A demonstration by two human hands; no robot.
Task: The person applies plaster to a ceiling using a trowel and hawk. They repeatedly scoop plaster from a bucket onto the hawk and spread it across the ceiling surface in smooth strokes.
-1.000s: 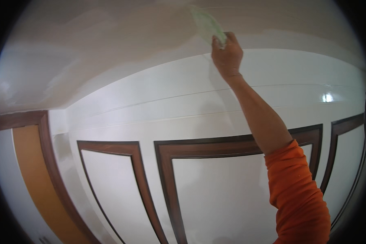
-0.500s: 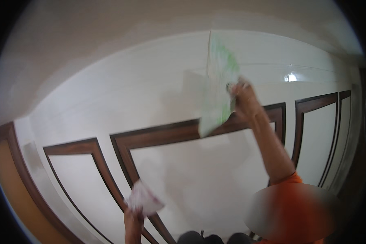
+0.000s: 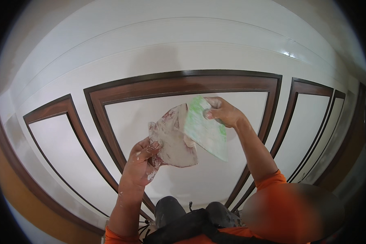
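My left hand (image 3: 141, 159), spotted with white putty, grips the left edge of a reddish flat plate (image 3: 171, 140) smeared with whitish putty. In my right hand (image 3: 220, 112) is a green plastic putty spreader (image 3: 205, 128), coated in white smears, with my thumb on its near face. The spreader's left edge meets or overlaps the plate's right side; exact contact is hard to tell. A small lump of putty (image 3: 189, 141) shows where the two come together. Both are held up in front of a white wall panel (image 3: 171, 185).
Dark brown wooden frames (image 3: 183, 83) border the wall panels, with more framed panels (image 3: 313, 122) at the right and left. Smooth white wall (image 3: 232, 55) rises above them. My knees (image 3: 168, 211) show at the bottom. An orange-brown surface (image 3: 24, 203) stands at far left.
My right hand has come down from the upper wall with the spreader. My left hand has risen toward the middle with the plate, so the two now meet. The view has tilted downward.
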